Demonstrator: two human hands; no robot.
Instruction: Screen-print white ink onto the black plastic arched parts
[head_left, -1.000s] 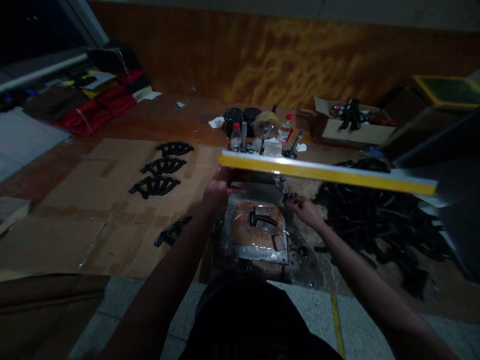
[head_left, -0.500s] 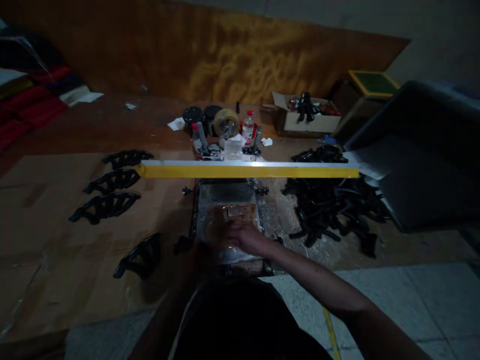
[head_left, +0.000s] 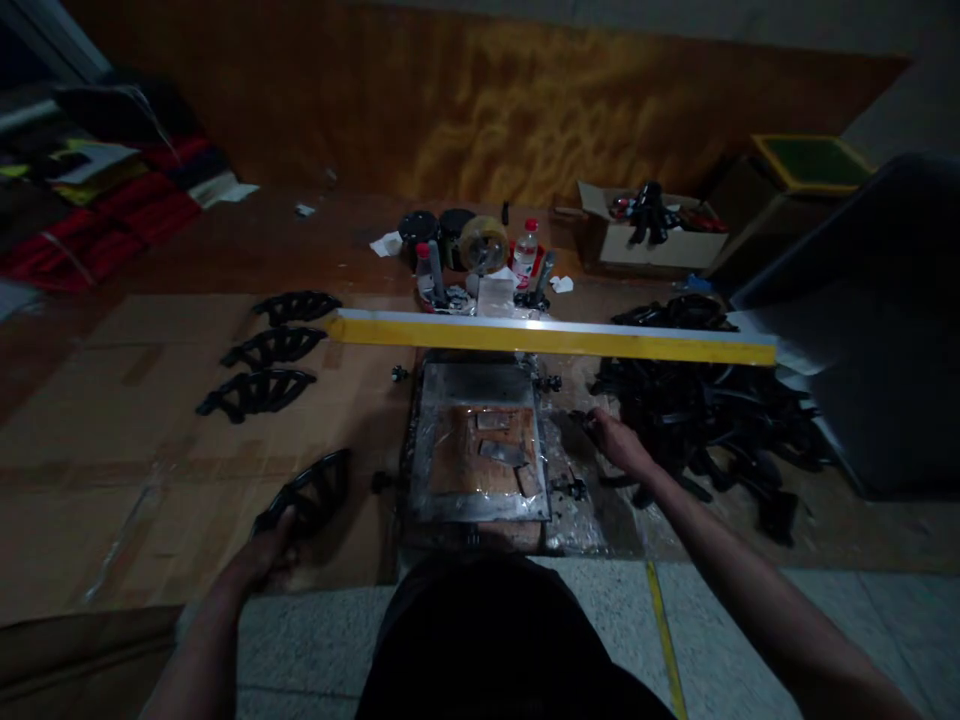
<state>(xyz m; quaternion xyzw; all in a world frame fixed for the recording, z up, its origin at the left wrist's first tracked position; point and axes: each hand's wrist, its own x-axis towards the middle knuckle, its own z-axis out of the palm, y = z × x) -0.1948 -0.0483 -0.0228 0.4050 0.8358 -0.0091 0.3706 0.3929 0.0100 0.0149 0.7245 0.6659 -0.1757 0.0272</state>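
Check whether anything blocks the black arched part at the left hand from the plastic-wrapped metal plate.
Yes, a small black knob at the left edge of the plastic-wrapped metal plate, in line with the black arched part at the left hand.

Wood-veneer wall (head_left: 525, 120) behind; speckled tile floor (head_left: 300, 640) — dim light.

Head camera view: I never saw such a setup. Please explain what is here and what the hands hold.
This view comes from a camera worn on the person's head, looking down at their own arms. The left hand is at a curved black ribbed part lying on flattened cardboard, beside three similar parts. The right hand is near a heap of black parts. Between the hands lies a metal plate wrapped in clear plastic, next to a long yellow bar. In this dim light I cannot tell what either holds.
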